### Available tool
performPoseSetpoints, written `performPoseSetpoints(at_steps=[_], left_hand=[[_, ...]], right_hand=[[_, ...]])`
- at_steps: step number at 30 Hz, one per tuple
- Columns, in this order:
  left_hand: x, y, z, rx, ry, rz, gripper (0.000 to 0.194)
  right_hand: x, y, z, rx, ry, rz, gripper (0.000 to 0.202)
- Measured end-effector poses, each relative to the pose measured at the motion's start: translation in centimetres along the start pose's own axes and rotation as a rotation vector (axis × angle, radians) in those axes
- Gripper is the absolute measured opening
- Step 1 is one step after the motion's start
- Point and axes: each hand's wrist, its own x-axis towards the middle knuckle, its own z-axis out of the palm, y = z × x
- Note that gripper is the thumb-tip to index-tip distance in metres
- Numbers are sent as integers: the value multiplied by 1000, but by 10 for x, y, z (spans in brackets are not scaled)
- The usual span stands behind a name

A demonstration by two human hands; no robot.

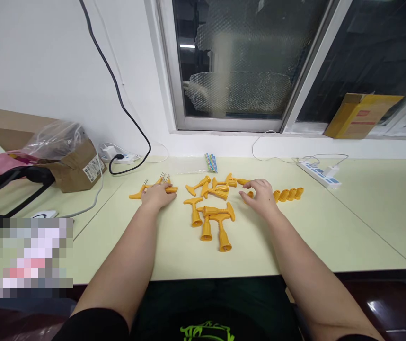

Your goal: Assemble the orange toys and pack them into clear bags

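My left hand [156, 195] rests on yellow T-shaped handles [137, 194] with metal spirals, at the left of the group; its fingers lie over them. My right hand [260, 196] has its thumb and fingers apart around a small yellow piece [250, 194], and whether it grips it is unclear. Another yellow piece [242, 181] lies by its fingertips. Between the hands, several yellow corkscrews [225, 239] with T handles and bell-shaped ends lie loosely grouped. A row of yellow sleeves [288, 194] stands just right of my right hand.
A cardboard box [77, 166] with plastic wrap is at the back left. Power strips [318, 174] and cables lie near the wall. Small blue-green packets [211, 163] sit behind the corkscrews. A yellow carton [362, 116] leans on the window sill.
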Motion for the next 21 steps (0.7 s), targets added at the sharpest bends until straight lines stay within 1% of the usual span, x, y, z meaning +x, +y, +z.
performPoseSetpoints(at_steps=[3,6,11,14,16,18,21], left_hand=[[-3,-4,-4,-28,-47,-12,59],[-3,-10,-8,-68,-82,-22,56],[-2,-17,-16,-73,-83,-69,47],[1,-20,-16,-116,-69,-88,42],[4,-22,-15,-159,-47,-96,36],[4,-22,-14,-197,3,-112,31],[-1,-15,-15,-160,117,-123,26]], right_hand=[[0,-4,1,50,-13,-64,12],[-1,-8,3,71,-29,-92,10],[-1,-11,2,87,-56,-108,9],[-1,-11,1,105,-52,-110,8],[-1,-12,1,126,-49,-118,7],[-2,-15,1,156,-59,-136,8],[-5,-23,4,231,-144,-189,12]])
